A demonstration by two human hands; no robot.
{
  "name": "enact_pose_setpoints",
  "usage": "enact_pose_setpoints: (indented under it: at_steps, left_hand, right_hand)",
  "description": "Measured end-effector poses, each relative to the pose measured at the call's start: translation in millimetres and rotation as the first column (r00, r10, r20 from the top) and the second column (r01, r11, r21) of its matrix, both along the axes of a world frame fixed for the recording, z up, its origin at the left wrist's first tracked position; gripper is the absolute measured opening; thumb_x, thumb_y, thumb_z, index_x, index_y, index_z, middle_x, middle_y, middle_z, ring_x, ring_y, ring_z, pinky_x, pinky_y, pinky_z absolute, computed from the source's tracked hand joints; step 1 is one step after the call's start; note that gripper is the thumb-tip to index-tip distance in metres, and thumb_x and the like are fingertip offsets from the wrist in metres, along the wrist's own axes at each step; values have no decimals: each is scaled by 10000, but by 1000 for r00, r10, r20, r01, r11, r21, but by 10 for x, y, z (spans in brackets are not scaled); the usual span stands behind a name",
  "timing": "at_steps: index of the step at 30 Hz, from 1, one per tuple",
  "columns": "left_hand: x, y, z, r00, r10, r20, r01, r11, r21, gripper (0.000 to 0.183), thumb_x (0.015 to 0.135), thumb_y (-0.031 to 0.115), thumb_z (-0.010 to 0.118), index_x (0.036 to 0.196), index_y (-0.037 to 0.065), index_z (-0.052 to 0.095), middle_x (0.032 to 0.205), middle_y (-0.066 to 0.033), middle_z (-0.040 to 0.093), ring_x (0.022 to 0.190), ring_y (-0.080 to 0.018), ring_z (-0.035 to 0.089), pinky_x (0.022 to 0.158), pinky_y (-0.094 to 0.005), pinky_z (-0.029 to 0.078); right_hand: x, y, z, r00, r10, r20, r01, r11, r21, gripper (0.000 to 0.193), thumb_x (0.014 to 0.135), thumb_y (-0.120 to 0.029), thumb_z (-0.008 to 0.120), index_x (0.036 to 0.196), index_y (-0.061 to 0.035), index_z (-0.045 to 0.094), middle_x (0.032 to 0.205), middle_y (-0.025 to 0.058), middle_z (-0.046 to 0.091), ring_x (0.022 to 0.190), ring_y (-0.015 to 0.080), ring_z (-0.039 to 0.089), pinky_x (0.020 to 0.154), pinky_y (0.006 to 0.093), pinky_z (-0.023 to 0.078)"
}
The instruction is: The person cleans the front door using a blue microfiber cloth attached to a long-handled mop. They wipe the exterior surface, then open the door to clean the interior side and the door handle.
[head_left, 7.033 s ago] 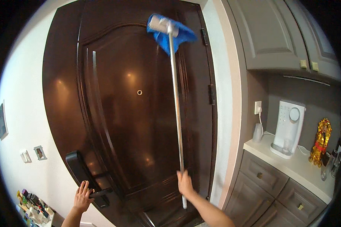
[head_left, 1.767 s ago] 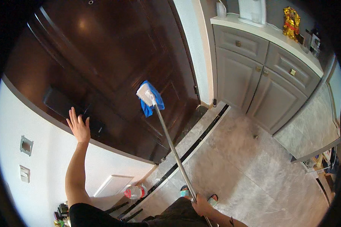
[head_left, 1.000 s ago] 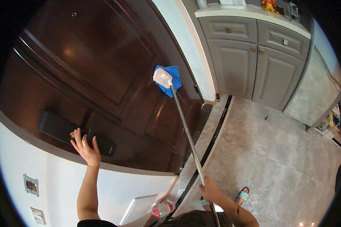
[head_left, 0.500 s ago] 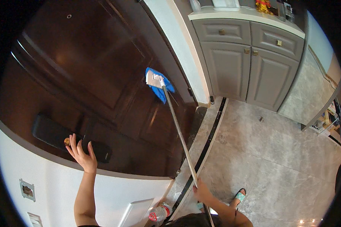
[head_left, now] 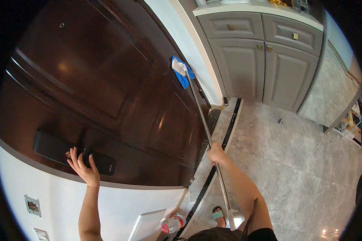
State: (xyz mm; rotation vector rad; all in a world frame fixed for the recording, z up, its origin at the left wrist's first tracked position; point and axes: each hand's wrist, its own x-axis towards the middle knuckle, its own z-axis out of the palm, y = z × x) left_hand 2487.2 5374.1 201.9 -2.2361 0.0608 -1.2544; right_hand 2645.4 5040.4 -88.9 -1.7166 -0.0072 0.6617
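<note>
My right hand (head_left: 217,153) is wrapped round the metal pole (head_left: 202,114) of a flat mop. At the pole's far end the mop's pale head (head_left: 178,66) carries a blue cloth (head_left: 184,82), lying against the dark brown door (head_left: 104,76) near its hinge-side edge. My left hand (head_left: 85,169) has its fingers apart and holds nothing. It is at the long black door lock (head_left: 50,145), beside a small copper-coloured knob (head_left: 67,154); whether the fingertips touch the lock I cannot tell.
Grey cabinets (head_left: 245,64) with a white countertop stand beyond the doorway. On the grey tiled floor (head_left: 293,148) are a small metal door stop (head_left: 280,121) and my sandalled foot (head_left: 219,215). A clear plastic bottle (head_left: 173,223) stands by the white wall (head_left: 64,201).
The mop head has moved right and farther up the door, to its edge. My right hand has reached forward with the pole. My left hand stays by the lock.
</note>
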Motion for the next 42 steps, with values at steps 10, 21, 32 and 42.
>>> enact_pose_setpoints:
  at_steps: [10, 21, 32, 42]
  left_hand:
    - [19, 12, -1, 1000, -2, -11, 2, 1000, 11, 242, 854, 131, 585, 1049, 29, 485, 1302, -134, 447, 1265, -334, 359, 1053, -549, 167]
    - [48, 125, -4, 999, -32, -18, 33, 997, 68, 210, 872, 120, 554, 1044, 21, 487, 1287, -134, 462, 1261, -332, 363, 1054, -552, 167]
    - [-131, 330, 41, 995, 0, -101, 6, 998, 58, 288, 899, 88, 494, 1174, 4, 477, 1262, -137, 493, 1240, -316, 394, 1086, -510, 158]
    - [-99, 451, 73, 994, -35, -104, 38, 999, 26, 270, 896, 52, 493, 1161, 3, 472, 1272, -158, 483, 1219, -339, 415, 1063, -496, 222]
  right_hand:
    - [155, 63, -322, 989, -86, -116, 91, 995, 34, 331, 772, 27, 462, 1072, 137, 375, 738, 292, 537, 404, 308, 540, 324, 411, 388]
    - [29, 196, -1117, 935, -46, -351, 24, 997, -69, 142, 792, 13, 439, 732, 103, 531, 546, 186, 547, 409, 269, 549, 343, 394, 402]
    - [-67, 609, -2520, 759, -2, -651, 88, 991, 99, 239, 860, -53, 470, 667, 41, 577, 579, 174, 586, 482, 247, 586, 408, 385, 440]
    - [-1033, -42, -1923, 841, 178, -511, -150, 984, 96, 105, 746, -47, 548, 770, 32, 485, 593, 125, 492, 458, 215, 526, 371, 372, 424]
